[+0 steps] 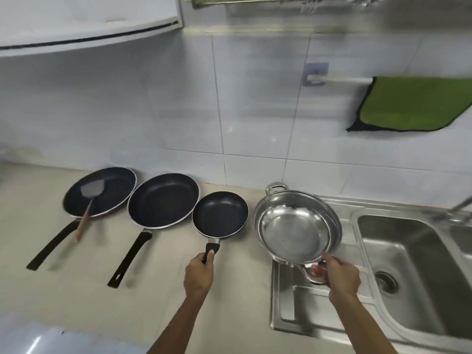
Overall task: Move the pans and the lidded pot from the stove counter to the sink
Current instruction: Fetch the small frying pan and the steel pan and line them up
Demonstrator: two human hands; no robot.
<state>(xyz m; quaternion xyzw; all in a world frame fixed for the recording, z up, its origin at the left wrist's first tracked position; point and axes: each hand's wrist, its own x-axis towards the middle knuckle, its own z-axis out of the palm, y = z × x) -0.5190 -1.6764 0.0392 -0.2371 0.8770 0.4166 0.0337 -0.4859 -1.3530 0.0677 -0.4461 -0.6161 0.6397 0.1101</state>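
Note:
Three dark non-stick pans line the beige counter: a large pan at the left with a grey spatula lying in it, a middle pan, and a small pan. My left hand is closed around the small pan's black handle. A steel pot with a shiny lid sits tilted at the edge of the sink's drainboard. My right hand grips its near loop handle. The sink basin is at the right.
A tap reaches over the basin from the far right. A green cloth hangs on a wall rail above the sink. A range hood overhangs the upper left. White tiles back the counter.

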